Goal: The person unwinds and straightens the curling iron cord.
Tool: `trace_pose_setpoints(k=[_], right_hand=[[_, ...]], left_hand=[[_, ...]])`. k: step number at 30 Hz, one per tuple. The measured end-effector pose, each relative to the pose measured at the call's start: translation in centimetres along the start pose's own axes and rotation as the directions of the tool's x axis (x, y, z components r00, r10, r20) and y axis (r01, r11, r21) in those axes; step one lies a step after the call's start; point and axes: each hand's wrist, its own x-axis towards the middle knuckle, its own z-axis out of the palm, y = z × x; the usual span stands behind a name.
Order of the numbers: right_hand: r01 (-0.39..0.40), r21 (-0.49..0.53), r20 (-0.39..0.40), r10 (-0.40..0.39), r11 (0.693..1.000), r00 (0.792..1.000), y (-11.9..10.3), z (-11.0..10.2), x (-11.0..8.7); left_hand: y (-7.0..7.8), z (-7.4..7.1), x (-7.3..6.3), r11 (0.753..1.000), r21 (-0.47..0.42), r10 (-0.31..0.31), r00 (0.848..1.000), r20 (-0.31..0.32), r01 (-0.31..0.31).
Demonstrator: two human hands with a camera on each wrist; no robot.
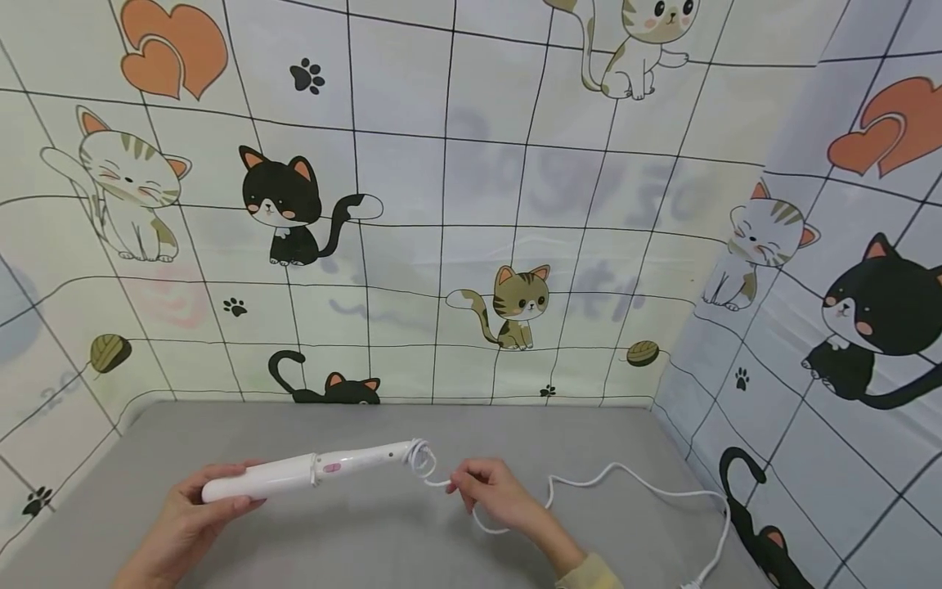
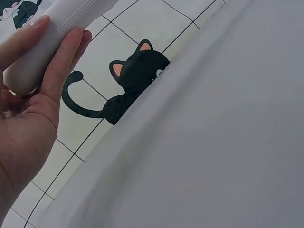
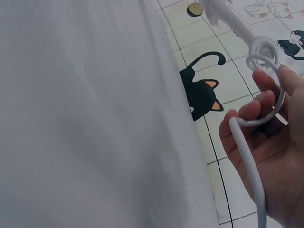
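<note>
A white wand-shaped hair styling tool [image 1: 361, 460] with a pink button is held up over the grey surface, tilted slightly up to the right. My left hand [image 1: 187, 519] grips its thick rounded end, fingers on one side and thumb on the other, as the left wrist view also shows. The white power cord [image 3: 262, 53] is looped round the thin end of the handle. My right hand [image 1: 495, 493] pinches the cord just right of those loops. In the right wrist view the cord runs through the curled fingers [image 3: 249, 110] and hangs down past the palm.
The rest of the cord [image 1: 655, 488] trails over the grey table [image 1: 353, 548] to the right, its end near the front right edge. Curtains [image 1: 412, 204] printed with cats and a grid stand behind and at both sides.
</note>
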Motion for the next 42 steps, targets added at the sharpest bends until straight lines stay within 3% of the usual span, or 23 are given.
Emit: trace_pose_setpoints(k=[7, 13, 21, 27, 33, 42], right_hand=[[-0.011, -0.057, -0.109, 0.005, 0.998, 0.994, 0.6, -1.7, -0.7], [-0.045, -0.148, -0.19, 0.016, 0.988, 0.982, 1.1, -2.5, -1.2], [-0.007, -0.194, -0.117, -0.016, 0.981, 0.993, 1.3, -1.7, -1.2], [-0.007, -0.22, -0.132, -0.022, 0.975, 0.991, 0.7, -1.3, -0.5], [0.012, -0.067, -0.089, -0.018, 0.998, 0.996, -1.3, -0.2, 1.1], [0.019, 0.046, 0.007, -0.019, 0.999, 1.0, -2.6, 1.8, 2.4]], left_hand=[[1.1, -1.1, -0.9, 1.0, -0.028, 0.008, 1.0, -0.012, -0.008], [1.9, -2.0, -1.8, 0.991, -0.108, 0.08, 0.996, 0.027, -0.077], [1.9, -1.9, -1.6, 0.992, -0.107, 0.079, 0.993, 0.093, -0.069], [2.2, -1.8, -1.4, 0.993, -0.11, 0.042, 0.996, 0.081, -0.033], [2.3, -1.3, -1.0, 0.998, -0.07, 0.001, 0.999, 0.048, 0.002], [2.0, -1.1, -0.4, 0.998, -0.016, 0.063, 0.998, 0.014, -0.062]])
